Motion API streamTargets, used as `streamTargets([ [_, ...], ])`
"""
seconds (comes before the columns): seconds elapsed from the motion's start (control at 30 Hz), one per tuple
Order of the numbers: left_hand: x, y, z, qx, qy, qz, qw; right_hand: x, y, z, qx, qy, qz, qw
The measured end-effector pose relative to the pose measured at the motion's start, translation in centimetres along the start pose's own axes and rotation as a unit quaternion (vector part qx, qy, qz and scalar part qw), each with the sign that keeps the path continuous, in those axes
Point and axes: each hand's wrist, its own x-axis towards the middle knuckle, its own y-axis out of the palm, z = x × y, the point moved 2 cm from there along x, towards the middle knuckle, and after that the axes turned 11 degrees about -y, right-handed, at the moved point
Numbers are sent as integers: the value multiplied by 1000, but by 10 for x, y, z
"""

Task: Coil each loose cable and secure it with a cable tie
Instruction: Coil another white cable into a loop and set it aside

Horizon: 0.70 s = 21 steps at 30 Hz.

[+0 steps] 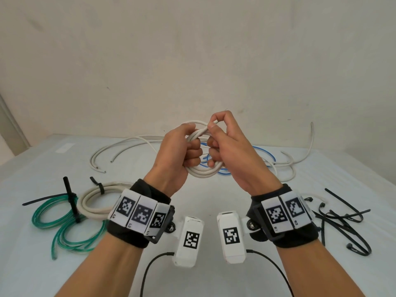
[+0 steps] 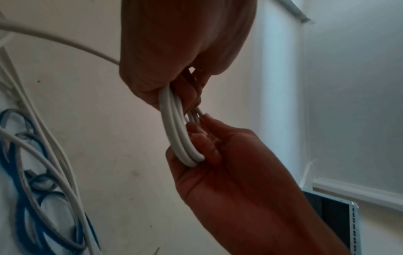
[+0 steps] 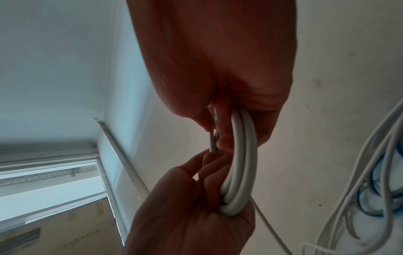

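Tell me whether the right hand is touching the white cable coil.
Touching. The head view shows the right hand gripping the white cable coil, pinching its end; the right wrist view shows loops running into its curled fingers.

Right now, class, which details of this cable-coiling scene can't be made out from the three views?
- Head view: the white coil is partly hidden inside the left hand and right hand.
- Both wrist views: the blue cable is blurred and cut off by the edge.

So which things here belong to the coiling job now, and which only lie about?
In use:
- white coil, gripped by left hand and right hand
- loose black ties, needed next

Lying about:
- tied green tube
- tied white coil
- blue cable
- loose white cables
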Motion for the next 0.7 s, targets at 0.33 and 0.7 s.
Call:
streamTargets([
  [0.33,-7,-2,-15,91,60,-35,993,-2,4,5,56,-7,14,998],
  [0.7,-12,-1,-15,162,92,-17,982,-4,4,7,35,-19,26,999],
])
